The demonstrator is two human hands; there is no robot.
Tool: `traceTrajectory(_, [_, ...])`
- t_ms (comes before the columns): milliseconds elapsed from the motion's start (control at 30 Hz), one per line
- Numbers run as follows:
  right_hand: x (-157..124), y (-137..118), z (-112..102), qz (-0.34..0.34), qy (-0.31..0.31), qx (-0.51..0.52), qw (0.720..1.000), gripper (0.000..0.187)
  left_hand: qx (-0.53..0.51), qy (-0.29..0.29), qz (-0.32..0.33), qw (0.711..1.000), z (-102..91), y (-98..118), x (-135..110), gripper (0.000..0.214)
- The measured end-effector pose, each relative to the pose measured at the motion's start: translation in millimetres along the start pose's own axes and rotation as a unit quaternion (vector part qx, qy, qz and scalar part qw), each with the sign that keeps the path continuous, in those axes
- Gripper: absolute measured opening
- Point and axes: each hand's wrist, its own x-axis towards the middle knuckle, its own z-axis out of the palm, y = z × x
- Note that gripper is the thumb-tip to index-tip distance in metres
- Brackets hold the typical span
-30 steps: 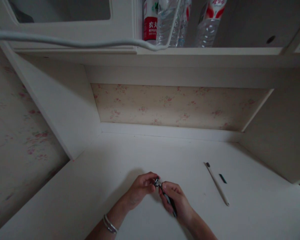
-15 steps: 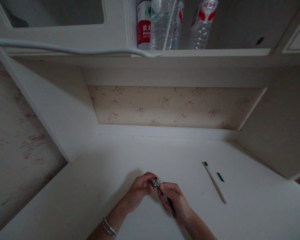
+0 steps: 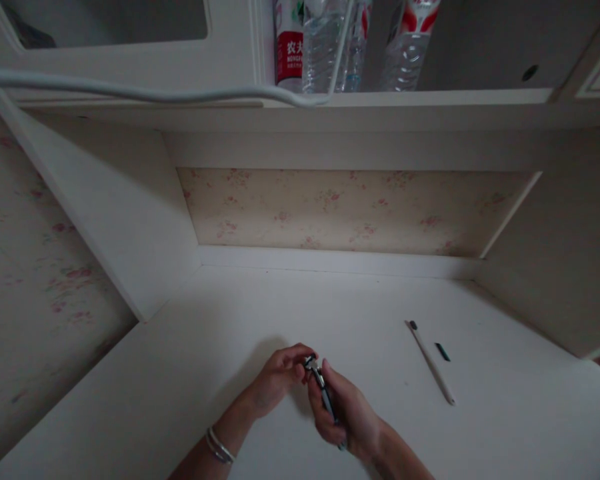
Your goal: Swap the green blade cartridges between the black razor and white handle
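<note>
Between my hands is a razor (image 3: 326, 398) with a slim dark-and-silver handle, a shiny metal neck and a small dark crosswise head. My left hand (image 3: 274, 381) pinches the head between thumb and fingertips. The handle slants down to the right through my right hand (image 3: 353, 413), whose fingers wrap it from below while the thumb points up along the neck. The handle's lower end pokes out below the right fingers. The fingers partly cover the head, so its details cannot be made out.
Right of my hands, a thin white stick with a dark tip (image 3: 433, 367) lies on the white desktop (image 3: 220, 333), beside a short dark-green piece (image 3: 443, 352). Overhead, a shelf (image 3: 430, 99) holds several plastic bottles (image 3: 325, 53); a grey-white cable (image 3: 170, 95) runs before it.
My right hand has shifted its hold: the thumb has lifted from a pinch at the neck to point upward, and the fingers wrap more of the handle. The left hand stays at the head.
</note>
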Motion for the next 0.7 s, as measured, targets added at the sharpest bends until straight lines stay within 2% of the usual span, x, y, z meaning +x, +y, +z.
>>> traceTrajectory(233, [0.8, 2.0, -1.4, -0.002, -0.007, 0.0, 1.0, 0.052, 0.033, -0.03, -0.018, 0.999, 0.2, 0.1, 1.4, 0.054])
traceTrajectory(467, [1.2, 2.5, 2.5, -0.038, 0.063, -0.045, 0.996, 0.059, 0.04, -0.01, -0.022, 0.999, 2.2, 0.9, 1.5, 0.055])
traceTrajectory(700, [3.3, 5.9, 3.6, -0.067, 0.09, -0.053, 0.992, 0.058, 0.034, -0.015, -0.031, 0.999, -1.3, -3.1, 0.7, 0.056])
